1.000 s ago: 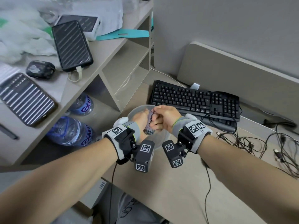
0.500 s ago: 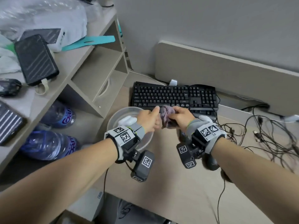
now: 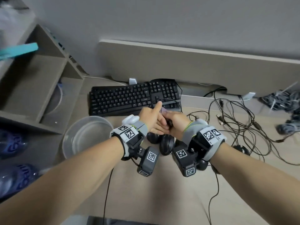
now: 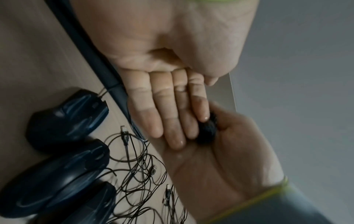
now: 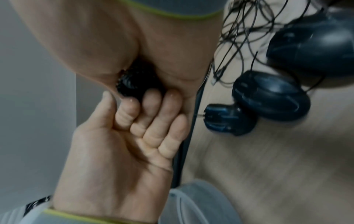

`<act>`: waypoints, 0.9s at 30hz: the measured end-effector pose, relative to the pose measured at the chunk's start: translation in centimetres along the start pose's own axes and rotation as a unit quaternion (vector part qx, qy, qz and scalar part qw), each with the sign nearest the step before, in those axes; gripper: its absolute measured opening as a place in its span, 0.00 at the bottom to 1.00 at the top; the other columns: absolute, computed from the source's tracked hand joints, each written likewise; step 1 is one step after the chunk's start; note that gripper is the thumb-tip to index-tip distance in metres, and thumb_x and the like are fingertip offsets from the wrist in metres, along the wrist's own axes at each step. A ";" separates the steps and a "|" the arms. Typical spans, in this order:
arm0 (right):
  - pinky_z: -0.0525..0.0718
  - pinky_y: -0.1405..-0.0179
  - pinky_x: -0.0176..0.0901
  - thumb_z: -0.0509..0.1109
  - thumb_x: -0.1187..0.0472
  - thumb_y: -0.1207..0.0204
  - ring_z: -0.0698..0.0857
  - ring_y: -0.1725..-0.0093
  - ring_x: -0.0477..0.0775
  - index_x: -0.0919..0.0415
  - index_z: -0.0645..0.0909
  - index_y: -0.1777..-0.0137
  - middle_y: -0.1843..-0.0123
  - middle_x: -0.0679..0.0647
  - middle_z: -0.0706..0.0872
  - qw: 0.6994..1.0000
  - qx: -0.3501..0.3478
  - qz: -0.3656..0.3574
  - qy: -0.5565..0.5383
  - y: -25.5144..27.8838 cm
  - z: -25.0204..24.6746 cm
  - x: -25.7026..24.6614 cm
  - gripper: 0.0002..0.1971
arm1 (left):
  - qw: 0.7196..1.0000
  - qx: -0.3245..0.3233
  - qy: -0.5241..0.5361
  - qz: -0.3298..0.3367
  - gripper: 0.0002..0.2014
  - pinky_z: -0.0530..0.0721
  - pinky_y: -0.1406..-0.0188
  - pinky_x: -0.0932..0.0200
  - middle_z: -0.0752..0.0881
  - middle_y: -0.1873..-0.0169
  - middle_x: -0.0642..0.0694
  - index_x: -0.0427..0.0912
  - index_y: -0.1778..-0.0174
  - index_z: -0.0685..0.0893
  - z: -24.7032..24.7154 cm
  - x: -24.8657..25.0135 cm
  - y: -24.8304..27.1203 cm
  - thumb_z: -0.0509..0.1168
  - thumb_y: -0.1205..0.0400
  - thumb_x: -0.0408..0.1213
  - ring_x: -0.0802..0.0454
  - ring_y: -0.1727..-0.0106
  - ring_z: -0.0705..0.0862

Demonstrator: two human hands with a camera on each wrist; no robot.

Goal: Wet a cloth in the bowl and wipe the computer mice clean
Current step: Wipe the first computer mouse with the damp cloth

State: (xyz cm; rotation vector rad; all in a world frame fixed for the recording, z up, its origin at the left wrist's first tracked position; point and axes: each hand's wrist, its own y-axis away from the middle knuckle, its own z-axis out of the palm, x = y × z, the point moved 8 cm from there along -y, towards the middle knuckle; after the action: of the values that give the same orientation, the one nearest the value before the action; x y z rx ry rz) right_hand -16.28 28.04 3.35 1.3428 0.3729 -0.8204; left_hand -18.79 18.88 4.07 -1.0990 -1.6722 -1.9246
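Centre frame, above the mice (image 3: 166, 146): right hand (image 3: 176, 123) held a narrow grip round the balled cloth (image 4: 207, 131); left hand (image 3: 151, 118) flat against it. Cloth looked soft, wet, light, best pinched by a fold.

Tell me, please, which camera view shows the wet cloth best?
The right wrist view: the cloth appears as a dark wad bunched in the right hand, with the left hand's fingers touching it. The left wrist view shows a smaller dark part. In the head view, the hands hide almost all of it.
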 end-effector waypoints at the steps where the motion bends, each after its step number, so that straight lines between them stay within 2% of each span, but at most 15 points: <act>1: 0.84 0.75 0.44 0.58 0.66 0.18 0.83 0.72 0.54 0.59 0.79 0.60 0.71 0.57 0.84 1.000 0.024 0.003 0.008 -0.2 -1.4 0.0 0.11 | 1.000 0.013 0.007 0.004 0.33 0.91 0.70 0.49 0.89 0.71 0.30 0.29 0.72 0.83 0.1 0.1 -0.6 0.57 0.14 0.56 0.38 0.71 0.90; 3: 0.87 0.71 0.51 0.59 0.69 0.20 0.84 0.68 0.59 0.63 0.78 0.59 0.65 0.61 0.83 0.998 0.052 0.009 0.028 -0.3 -3.5 0.1 0.09 | 0.998 0.057 -0.025 0.012 0.28 0.89 0.69 0.53 0.89 0.71 0.36 0.32 0.68 0.82 -1.2 -0.4 -1.8 0.59 0.14 0.53 0.43 0.72 0.89; 5: 0.87 0.67 0.52 0.60 0.70 0.21 0.84 0.63 0.61 0.63 0.78 0.55 0.60 0.62 0.83 0.997 0.054 0.008 0.052 -0.6 -5.4 0.1 0.06 | 0.990 0.105 -0.099 0.008 0.20 0.86 0.71 0.56 0.86 0.71 0.42 0.37 0.65 0.80 -2.8 -2.2 -3.5 0.61 0.14 0.49 0.47 0.74 0.86; 6: 0.88 0.63 0.54 0.60 0.71 0.21 0.83 0.58 0.61 0.62 0.78 0.54 0.58 0.61 0.83 0.997 0.056 0.007 0.056 -0.7 -6.1 0.3 0.06 | 0.982 0.122 -0.145 0.009 0.17 0.84 0.71 0.55 0.85 0.70 0.42 0.39 0.64 0.78 -3.5 -3.2 -4.2 0.63 0.15 0.47 0.46 0.73 0.85; 9: 0.85 0.53 0.60 0.61 0.71 0.22 0.82 0.51 0.61 0.61 0.78 0.51 0.57 0.59 0.82 0.995 0.059 -0.011 0.079 -1.2 -7.0 0.3 0.07 | 0.933 0.140 -0.332 0.004 0.12 0.83 0.58 0.49 0.87 0.60 0.39 0.41 0.58 0.80 -4.4 -5.9 -5.3 0.68 0.19 0.46 0.40 0.57 0.87; 10: 0.84 0.51 0.61 0.61 0.71 0.22 0.82 0.51 0.60 0.61 0.78 0.53 0.57 0.58 0.82 0.995 0.053 -0.018 0.084 -1.3 -6.8 0.3 0.07 | 0.915 0.141 -0.376 -0.017 0.16 0.83 0.54 0.50 0.87 0.54 0.39 0.39 0.52 0.80 -4.5 -6.7 -5.2 0.70 0.21 0.49 0.39 0.52 0.86; 12: 0.83 0.49 0.62 0.60 0.72 0.22 0.82 0.54 0.58 0.60 0.78 0.53 0.57 0.58 0.82 0.995 0.042 -0.028 0.086 -1.4 -6.6 0.3 0.08 | 0.887 0.135 -0.436 -0.070 0.31 0.83 0.46 0.47 0.84 0.44 0.39 0.38 0.39 0.75 -4.7 -8.2 -5.1 0.71 0.26 0.58 0.38 0.45 0.84; 13: 0.83 0.49 0.62 0.60 0.72 0.22 0.82 0.56 0.58 0.61 0.78 0.51 0.57 0.58 0.82 0.995 0.040 -0.034 0.086 -1.5 -6.6 0.3 0.08 | 0.873 0.129 -0.461 -0.098 0.37 0.83 0.44 0.47 0.83 0.42 0.39 0.38 0.35 0.73 -4.6 -8.6 -4.9 0.71 0.28 0.63 0.37 0.43 0.84; 15: 0.83 0.48 0.61 0.60 0.73 0.22 0.82 0.56 0.59 0.65 0.77 0.46 0.55 0.60 0.82 0.994 0.039 -0.047 0.092 -1.6 -6.6 0.2 0.09 | 0.852 0.116 -0.492 -0.138 0.43 0.82 0.45 0.51 0.82 0.40 0.40 0.38 0.32 0.71 -4.1 -9.4 -5.0 0.70 0.31 0.68 0.39 0.41 0.83; 18: 0.83 0.50 0.60 0.59 0.74 0.22 0.82 0.58 0.59 0.70 0.77 0.43 0.54 0.62 0.82 0.994 0.044 -0.061 0.079 -1.8 -7.0 0.1 0.11 | 0.849 0.108 -0.495 -0.148 0.45 0.82 0.47 0.54 0.84 0.41 0.41 0.36 0.32 0.73 -3.1 -10.0 -5.7 0.70 0.32 0.69 0.40 0.42 0.84; 22: 0.86 0.58 0.54 0.59 0.74 0.22 0.82 0.61 0.55 0.64 0.76 0.46 0.60 0.58 0.81 0.995 0.043 -0.068 0.058 -1.9 -7.4 0.2 0.10 | 0.852 0.124 -0.484 -0.153 0.46 0.75 0.52 0.54 0.81 0.36 0.39 0.32 0.27 0.69 -1.8 -9.9 -5.8 0.70 0.28 0.65 0.40 0.37 0.82; 24: 0.88 0.62 0.50 0.59 0.74 0.22 0.82 0.62 0.54 0.63 0.76 0.46 0.61 0.58 0.82 0.995 0.045 -0.073 0.051 -2.0 -7.9 0.3 0.10 | 0.855 0.140 -0.477 -0.149 0.44 0.74 0.51 0.54 0.80 0.36 0.39 0.31 0.28 0.68 -1.0 -9.6 -5.5 0.71 0.27 0.63 0.41 0.37 0.82; 27: 0.87 0.59 0.52 0.59 0.74 0.22 0.82 0.62 0.54 0.64 0.77 0.47 0.61 0.57 0.82 0.995 0.042 -0.080 0.052 -2.3 -7.9 0.3 0.09 | 0.862 0.185 -0.453 -0.129 0.43 0.78 0.53 0.54 0.80 0.40 0.39 0.32 0.31 0.70 -1.3 -9.6 -5.7 0.73 0.29 0.62 0.41 0.41 0.83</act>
State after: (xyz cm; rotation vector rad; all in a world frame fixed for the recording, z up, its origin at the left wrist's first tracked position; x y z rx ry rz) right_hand -16.03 35.48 -0.19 1.4515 0.5394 -0.9092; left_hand -17.18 16.89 -6.94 -1.8320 -2.6362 -1.1159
